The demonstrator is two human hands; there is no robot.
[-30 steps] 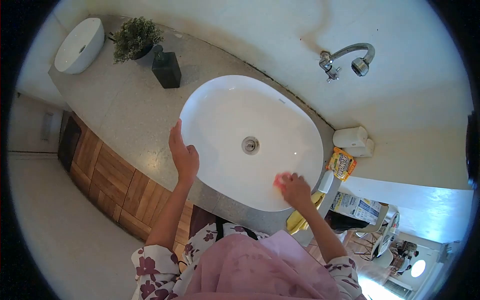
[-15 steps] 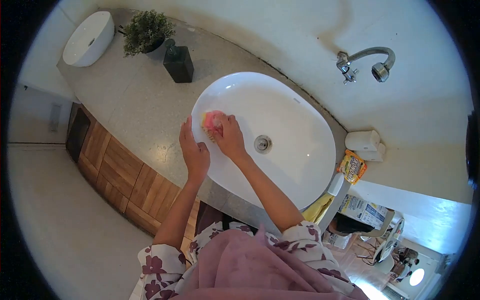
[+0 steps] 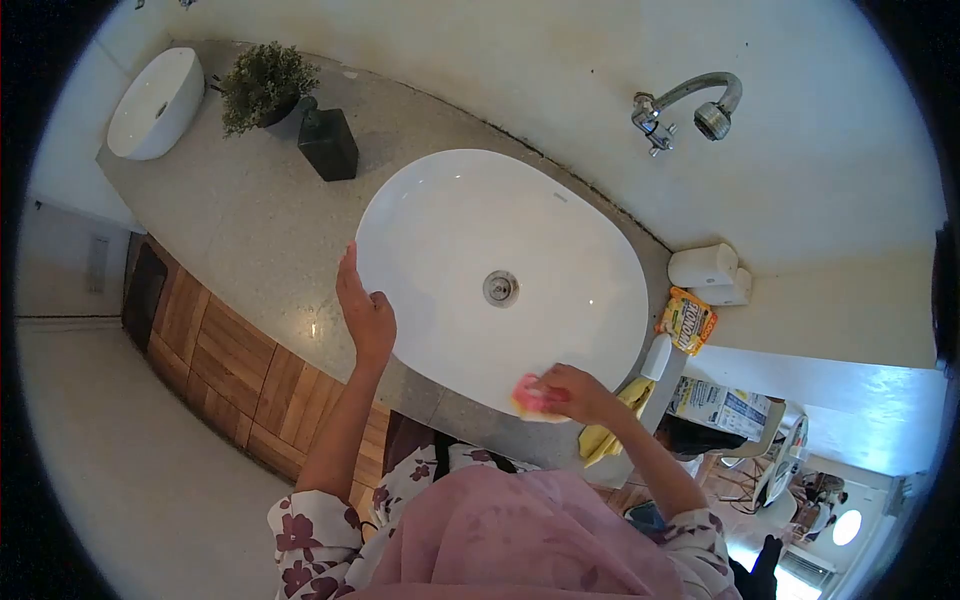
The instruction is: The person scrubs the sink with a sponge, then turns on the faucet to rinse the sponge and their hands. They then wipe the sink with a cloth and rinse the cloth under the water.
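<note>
My right hand (image 3: 580, 394) grips a small pink scrub brush (image 3: 541, 397) with a yellow, pale edge. It presses the brush against the near rim of a white oval sink basin (image 3: 450, 210), at the lower right. At the basin's left side, my left hand (image 3: 367, 316) rests along the outer rim, its fingers stretched out and holding nothing. A metal drain (image 3: 500, 288) sits in the basin's middle. Right of my right hand, a yellow cloth (image 3: 613, 425) hangs at the counter edge beside a white bottle (image 3: 656, 357).
A wall faucet (image 3: 690, 105) juts out beyond the basin. On the grey counter (image 3: 240, 220) stand a dark soap dispenser (image 3: 329, 145), a potted plant (image 3: 265, 85) and a second white basin (image 3: 155, 105). White rolls (image 3: 703, 266) and an orange packet (image 3: 687, 321) lie at the right.
My right hand has carried the brush from the basin's left inner side to its near right rim. My left hand stays by the left rim. The view has shifted slightly.
</note>
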